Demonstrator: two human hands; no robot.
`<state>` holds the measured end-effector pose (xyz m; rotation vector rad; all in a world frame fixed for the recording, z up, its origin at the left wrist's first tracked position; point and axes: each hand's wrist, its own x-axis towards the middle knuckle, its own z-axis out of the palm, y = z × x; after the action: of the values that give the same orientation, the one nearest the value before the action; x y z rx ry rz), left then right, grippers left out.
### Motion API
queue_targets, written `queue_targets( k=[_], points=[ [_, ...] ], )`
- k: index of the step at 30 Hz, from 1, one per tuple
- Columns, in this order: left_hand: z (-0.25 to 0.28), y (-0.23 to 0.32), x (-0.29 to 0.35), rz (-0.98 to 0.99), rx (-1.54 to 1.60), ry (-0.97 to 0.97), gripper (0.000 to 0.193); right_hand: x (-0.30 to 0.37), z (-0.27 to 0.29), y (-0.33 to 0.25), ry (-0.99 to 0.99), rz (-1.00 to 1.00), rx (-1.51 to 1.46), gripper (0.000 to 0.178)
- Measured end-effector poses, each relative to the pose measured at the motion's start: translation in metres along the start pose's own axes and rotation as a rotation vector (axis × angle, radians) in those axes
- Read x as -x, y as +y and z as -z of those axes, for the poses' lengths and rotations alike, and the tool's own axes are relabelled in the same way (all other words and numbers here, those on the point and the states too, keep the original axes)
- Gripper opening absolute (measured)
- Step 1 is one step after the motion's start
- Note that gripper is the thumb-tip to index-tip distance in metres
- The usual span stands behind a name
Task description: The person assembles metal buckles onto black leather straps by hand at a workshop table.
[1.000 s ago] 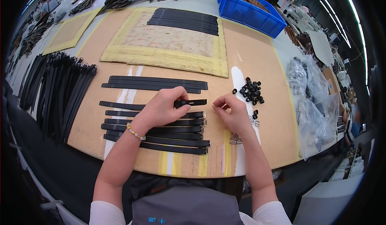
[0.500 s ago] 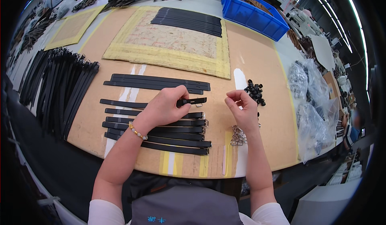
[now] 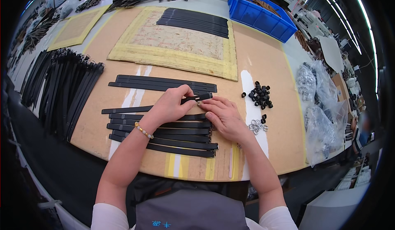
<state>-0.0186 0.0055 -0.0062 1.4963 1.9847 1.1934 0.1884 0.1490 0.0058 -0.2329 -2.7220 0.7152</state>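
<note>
Between the thumb and fingers of my left hand [image 3: 169, 105] is a black strap [image 3: 131, 110], pinched close to its slotted right end. My right hand [image 3: 225, 117] reaches in from the right, with its fingertips at a small metal buckle [image 3: 199, 103] under that end; the fingers partly cover it. Several buckled black straps [image 3: 181, 139] lie side by side just below, some beneath my left wrist. Above my hands rest a few flat straps [image 3: 160, 83] with slotted ends. To the right are small black loops [image 3: 260, 95] and loose metal buckles [image 3: 256, 125].
A thick bundle of black straps [image 3: 68, 92] covers the table's left side. Farther back, a yellow-edged board [image 3: 173, 57] carries more flat straps [image 3: 192, 22]. A blue crate [image 3: 261, 18] stands at the far right, and clear plastic bags [image 3: 321, 110] line the right edge.
My right hand has moved left from beside the loops to the strap's end and its buckle. My left hand keeps its pinch on the strap, whose end is tilted up slightly more.
</note>
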Motion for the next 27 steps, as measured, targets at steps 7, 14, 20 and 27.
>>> queue_targets(
  k=[7, 14, 20, 27],
  points=[
    [0.001, 0.004, 0.001, 0.009, 0.082, -0.017, 0.027, 0.011, 0.018, 0.007, 0.107, -0.219, 0.1, 0.019],
    [0.006, 0.018, 0.003, 0.006, 0.063, -0.047, 0.025, 0.008, 0.041, 0.001, 0.091, -0.412, -0.157, 0.02],
    [0.006, 0.017, 0.005, -0.037, 0.052, -0.025, 0.025, 0.019, 0.06, 0.02, 0.1, -0.473, -0.098, 0.018],
    [0.006, 0.023, 0.004, -0.041, 0.03, -0.038, 0.025, 0.018, 0.044, 0.015, 0.013, -0.677, -0.154, 0.021]
  ],
)
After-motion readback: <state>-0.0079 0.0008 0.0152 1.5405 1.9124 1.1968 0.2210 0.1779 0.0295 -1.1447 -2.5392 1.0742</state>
